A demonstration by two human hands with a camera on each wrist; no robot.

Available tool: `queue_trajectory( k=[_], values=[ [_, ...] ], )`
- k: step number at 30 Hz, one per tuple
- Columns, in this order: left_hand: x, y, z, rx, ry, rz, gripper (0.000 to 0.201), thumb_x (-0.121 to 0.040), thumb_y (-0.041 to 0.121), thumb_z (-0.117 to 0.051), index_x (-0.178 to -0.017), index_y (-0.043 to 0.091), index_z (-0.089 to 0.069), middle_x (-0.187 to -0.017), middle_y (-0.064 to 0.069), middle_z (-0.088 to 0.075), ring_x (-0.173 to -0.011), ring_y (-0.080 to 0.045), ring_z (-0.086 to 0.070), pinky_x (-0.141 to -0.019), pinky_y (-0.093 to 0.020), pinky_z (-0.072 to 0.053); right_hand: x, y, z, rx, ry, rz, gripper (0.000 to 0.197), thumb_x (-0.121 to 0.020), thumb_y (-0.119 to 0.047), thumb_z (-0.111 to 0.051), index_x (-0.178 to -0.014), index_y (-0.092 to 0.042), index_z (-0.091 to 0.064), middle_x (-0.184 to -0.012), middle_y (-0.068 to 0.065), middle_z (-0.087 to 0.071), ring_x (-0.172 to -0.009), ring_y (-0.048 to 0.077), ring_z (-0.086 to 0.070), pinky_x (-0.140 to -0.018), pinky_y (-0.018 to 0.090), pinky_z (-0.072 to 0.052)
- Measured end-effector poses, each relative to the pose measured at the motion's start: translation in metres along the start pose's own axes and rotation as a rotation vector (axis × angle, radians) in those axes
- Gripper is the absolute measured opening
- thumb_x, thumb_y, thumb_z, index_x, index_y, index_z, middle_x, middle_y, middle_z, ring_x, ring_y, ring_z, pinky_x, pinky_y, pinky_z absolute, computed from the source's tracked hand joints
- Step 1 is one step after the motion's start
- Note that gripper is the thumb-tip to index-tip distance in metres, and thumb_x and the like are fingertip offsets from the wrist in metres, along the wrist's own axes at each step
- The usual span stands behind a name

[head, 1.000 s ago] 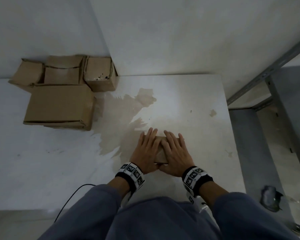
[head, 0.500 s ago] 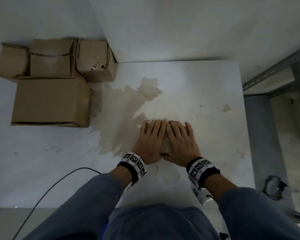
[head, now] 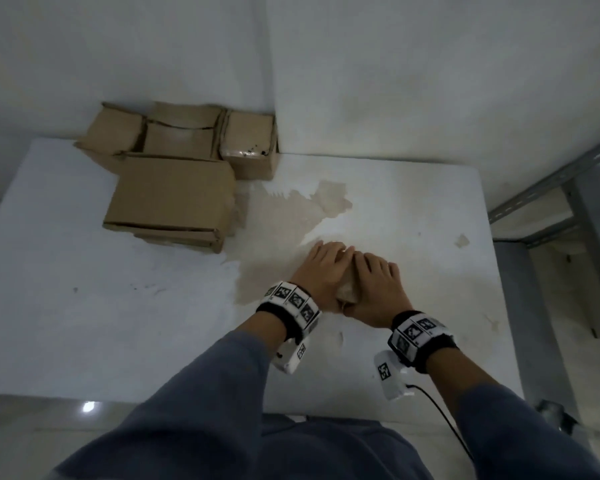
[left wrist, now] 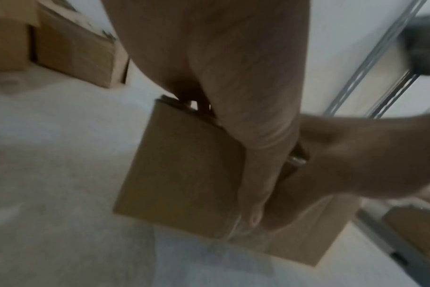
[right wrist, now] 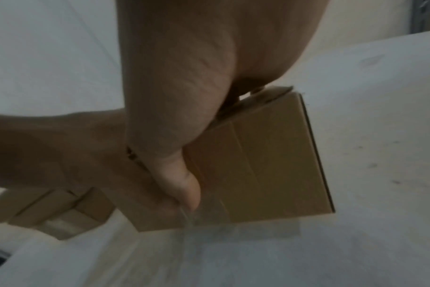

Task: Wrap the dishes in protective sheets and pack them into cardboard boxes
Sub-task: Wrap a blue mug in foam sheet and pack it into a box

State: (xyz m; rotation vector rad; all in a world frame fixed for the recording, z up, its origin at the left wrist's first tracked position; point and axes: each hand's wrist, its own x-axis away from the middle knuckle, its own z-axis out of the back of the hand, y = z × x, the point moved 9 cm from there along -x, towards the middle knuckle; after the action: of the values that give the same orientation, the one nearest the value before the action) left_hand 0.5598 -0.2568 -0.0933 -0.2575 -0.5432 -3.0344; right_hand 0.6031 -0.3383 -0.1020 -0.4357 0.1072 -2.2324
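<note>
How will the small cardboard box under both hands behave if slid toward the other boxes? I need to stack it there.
The small cardboard box looks flat-sided with crisp edges, so it probably stays stiff and slides rather than rolls. The left hand and right hand cover it, so it is probably light. The table looks smooth, so little drag.

I can read no words, brands or numbers anywhere here. The bands on my wrists [head: 289, 301] carry only black-and-white square code markers, not letters. The cardboard boxes [head: 174, 195] show plain brown faces with no print I can make out
</note>
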Motion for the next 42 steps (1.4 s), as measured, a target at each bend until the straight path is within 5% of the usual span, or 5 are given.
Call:
queue_trajectory(
  k=[13, 21, 27, 34, 42],
  values=[
    [0.211, -0.266, 0.171, 0.845, 0.565, 0.412, 0.020, -0.090, 0.004, -0.068, -0.099, 0.022, -0.070, -0.094, 0.011, -0.070, -0.087, 0.005, -0.064, -0.078, -0.013, -0.048, -0.102, -0.199, 0.157, -0.159, 0.454, 0.017, 0.113, -0.061, -0.079, -0.053, -0.153, -0.018, -0.024, -0.134, 0.012, -0.042, -0.122, 0.033, -0.041, -0.108, 0.054, -0.028],
    [0.262, -0.372, 0.211, 1.413, 0.664, 0.590, 0.057, -0.086, 0.066, -0.057, -0.135, 0.042, -0.043, -0.128, 0.011, -0.055, -0.111, -0.015, -0.064, -0.095, -0.038, -0.053, -0.177, -0.391, 0.162, -0.069, 0.300, 0.327, 0.100, -0.069, -0.065, -0.055, -0.157, -0.032, -0.018, -0.152, 0.015, -0.029, -0.144, 0.035, -0.021, -0.120, 0.054, -0.006],
    [0.299, -0.458, 0.215, 1.536, 0.829, 0.779, 0.041, -0.092, 0.042, -0.065, -0.128, 0.028, -0.052, -0.119, -0.004, -0.068, -0.103, -0.022, -0.069, -0.087, -0.045, -0.058, -0.218, -0.501, 0.134, -0.020, 0.211, 0.507, 0.098, -0.066, -0.062, -0.069, -0.152, -0.034, -0.031, -0.141, 0.006, -0.041, -0.136, 0.029, -0.035, -0.119, 0.054, -0.015],
    [0.325, -0.521, 0.167, 1.610, 0.848, 0.912, 0.028, -0.093, 0.040, -0.062, -0.113, 0.021, -0.057, -0.112, -0.004, -0.068, -0.104, -0.026, -0.065, -0.082, -0.041, -0.056, -0.244, -0.517, 0.105, -0.025, 0.019, 0.440, 0.080, -0.076, -0.057, -0.069, -0.147, -0.034, -0.040, -0.153, 0.003, -0.031, -0.143, 0.026, -0.025, -0.122, 0.052, -0.001],
    [0.290, -0.549, 0.114, 1.578, 0.687, 1.072, 0.032, -0.090, 0.045, -0.064, -0.120, 0.033, -0.063, -0.122, -0.003, -0.065, -0.113, -0.025, -0.060, -0.087, -0.045, -0.056, -0.233, -0.441, 0.097, -0.170, 0.192, 0.194, 0.047, -0.082, -0.037, -0.070, -0.127, -0.027, -0.060, -0.128, -0.003, -0.049, -0.121, 0.020, -0.044, -0.107, 0.042, -0.037]
  ],
)
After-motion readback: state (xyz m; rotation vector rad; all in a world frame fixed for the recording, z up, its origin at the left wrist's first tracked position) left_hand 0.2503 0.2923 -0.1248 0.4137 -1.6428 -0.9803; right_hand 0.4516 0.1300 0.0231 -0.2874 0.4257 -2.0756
